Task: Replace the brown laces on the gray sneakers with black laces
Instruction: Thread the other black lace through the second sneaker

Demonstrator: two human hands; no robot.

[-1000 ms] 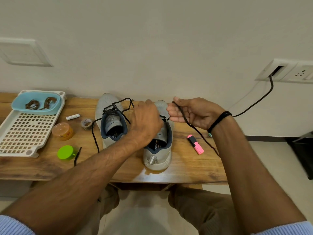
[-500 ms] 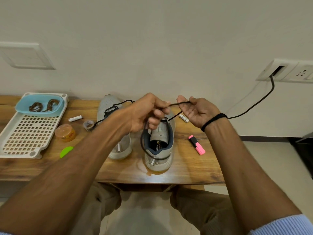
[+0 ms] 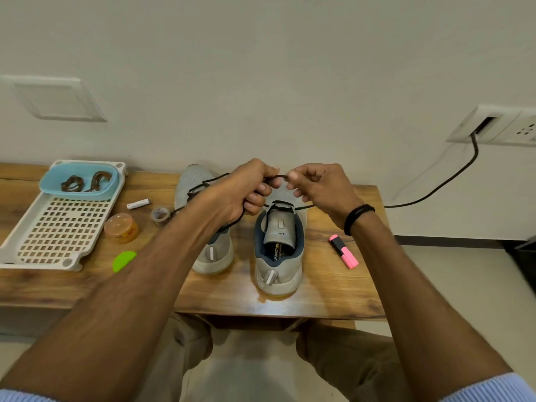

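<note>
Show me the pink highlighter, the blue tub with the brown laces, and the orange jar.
pink highlighter [image 3: 344, 251], head view, middle of its body
blue tub [image 3: 111, 189], head view, right wall
orange jar [image 3: 119, 226], head view, centre of its lid

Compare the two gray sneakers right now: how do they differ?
The left sneaker already carries black lacing across its front; the right sneaker shows an open tongue, with the black lace only at its lowest eyelets, held by the left hand and right hand. The left one sits farther back. Both point toward the wall.
</note>
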